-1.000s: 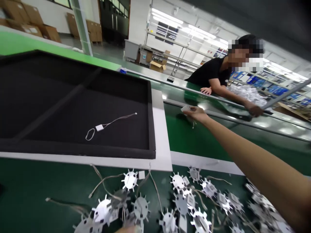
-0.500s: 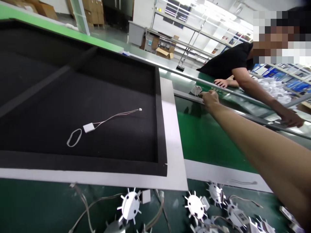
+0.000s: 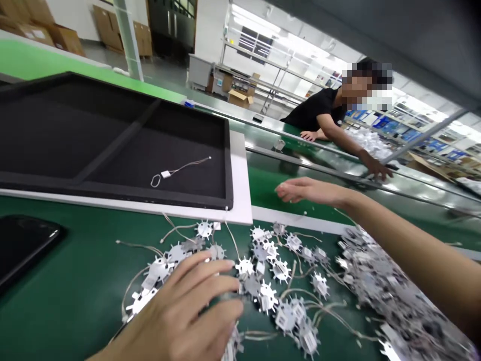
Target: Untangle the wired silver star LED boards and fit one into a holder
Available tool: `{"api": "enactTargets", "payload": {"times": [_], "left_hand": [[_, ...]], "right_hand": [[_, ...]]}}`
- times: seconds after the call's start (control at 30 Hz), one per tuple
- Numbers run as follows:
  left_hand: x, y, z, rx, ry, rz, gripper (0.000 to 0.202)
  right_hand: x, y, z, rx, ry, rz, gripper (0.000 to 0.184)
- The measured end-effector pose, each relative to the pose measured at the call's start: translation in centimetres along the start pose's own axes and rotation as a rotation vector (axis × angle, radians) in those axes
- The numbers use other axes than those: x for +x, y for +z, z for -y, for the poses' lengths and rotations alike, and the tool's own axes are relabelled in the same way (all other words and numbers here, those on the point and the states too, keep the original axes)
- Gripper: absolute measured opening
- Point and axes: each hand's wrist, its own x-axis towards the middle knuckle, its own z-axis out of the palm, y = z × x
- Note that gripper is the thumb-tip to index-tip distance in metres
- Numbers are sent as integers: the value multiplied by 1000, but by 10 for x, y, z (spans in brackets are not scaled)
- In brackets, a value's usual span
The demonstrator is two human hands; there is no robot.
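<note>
My left hand (image 3: 184,313) lies flat with its fingers stretched out on a pile of small silver star-shaped parts with wires (image 3: 263,281) on the green table. My right hand (image 3: 302,190) hovers above the green belt (image 3: 285,205), fingers extended and nothing in them. One small white part with a wire (image 3: 167,174) rests inside the black foam tray (image 3: 112,145). Another small part (image 3: 278,145) sits farther off on the belt rail.
A person in a black shirt (image 3: 319,113) leans on the far side of the line, one hand (image 3: 376,170) on the rail. A dark flat object (image 3: 22,245) lies at the left. More silver parts (image 3: 383,291) heap at the right. Cardboard boxes and shelving stand behind.
My right hand has pulled back from the far rail, leaving the small part there. My left hand has come into view on the pile. The view has tilted down.
</note>
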Motion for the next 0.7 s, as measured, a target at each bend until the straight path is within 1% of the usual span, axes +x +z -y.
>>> {"api": "enactTargets", "payload": {"times": [0.07,0.1,0.13,0.2,0.27,0.33,0.4,0.5,0.57,0.63,0.67,0.7], "left_hand": [[1,0,0,-29,-26,22,36],[1,1,-1,-43,-50,29,35],[1,1,-2,-60,-59,35,34],[0,3,-4,-89,-52,44,31],[0,4,-5,-97,-42,56,29],[0,6,-6,-91,-42,64,28],[0,8,-5,-84,-50,55,26],[0,8,-5,-89,-67,36,25],[0,7,-5,-99,-62,31,26],[0,7,-4,-105,-46,37,27],[0,6,-4,-106,-43,36,27],[0,6,-4,-105,-43,36,27]], "right_hand": [[-34,10,3,-95,-7,88,43],[-48,14,3,-143,-8,102,41],[-59,18,2,-189,-5,100,38],[-73,25,-4,-269,21,47,32],[-78,31,-11,-331,60,-33,31],[-79,36,-17,-370,88,-93,35],[-79,41,-20,-380,95,-88,33],[-80,43,-18,-359,82,-34,27],[-80,43,-15,-342,75,-67,29],[-79,44,-12,-323,75,-129,40],[-77,45,-11,-308,77,-150,42],[-76,46,-10,-290,77,-165,39]]}}
